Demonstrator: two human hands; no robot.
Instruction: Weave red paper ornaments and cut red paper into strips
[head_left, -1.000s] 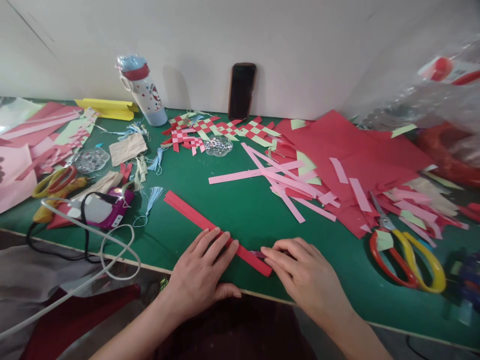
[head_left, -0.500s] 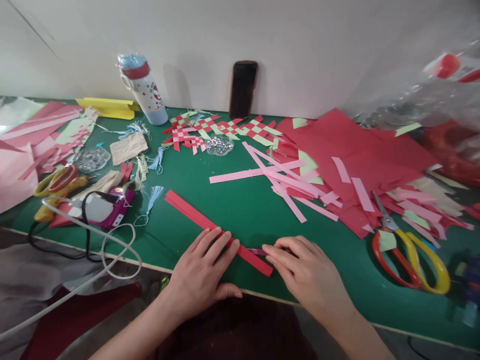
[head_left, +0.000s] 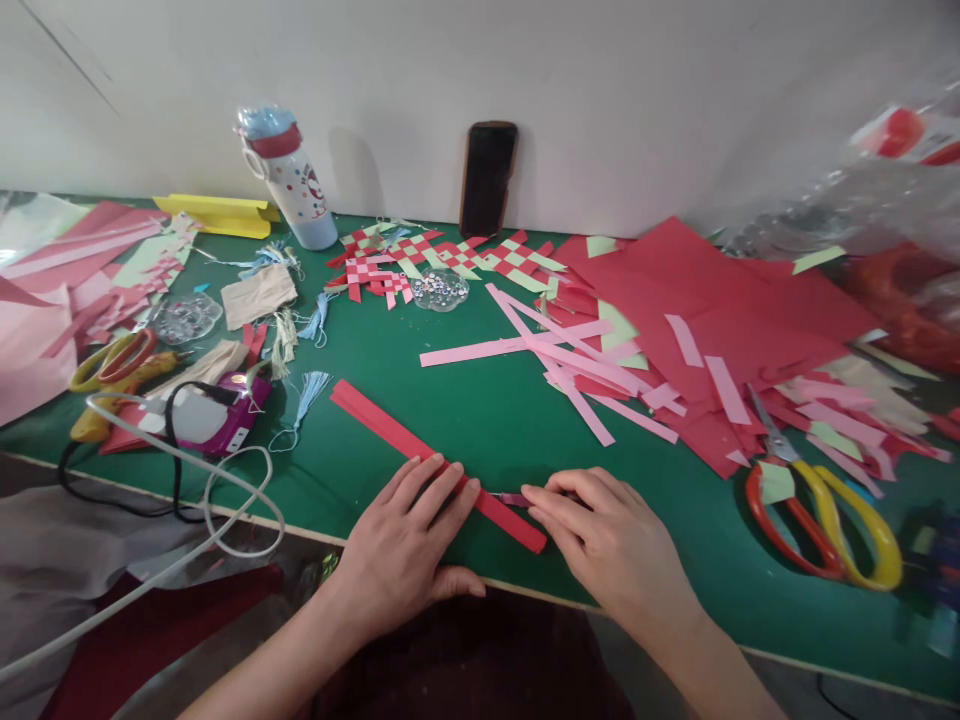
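Note:
A long folded red paper strip [head_left: 390,428] lies slantwise on the green table [head_left: 465,410], running from mid-left to the near edge. My left hand [head_left: 409,540] lies flat on its middle, fingers stretched out and holding nothing. My right hand [head_left: 600,545] has its fingers pressed together on the strip's near end [head_left: 525,532]. A small pinkish piece [head_left: 511,498] pokes out at the fingertips; I cannot make out what it is.
Pink strips [head_left: 525,345] and red sheets [head_left: 720,320] are heaped at the right, with red-and-yellow scissors [head_left: 817,505]. Woven paper squares [head_left: 442,258], a phone [head_left: 487,178] and a bottle [head_left: 289,180] stand at the back. A purple device [head_left: 214,415] with cables and more scissors [head_left: 112,365] lie at the left.
Both hands stay on the red strip; my right fingertips have edged slightly up and left along it.

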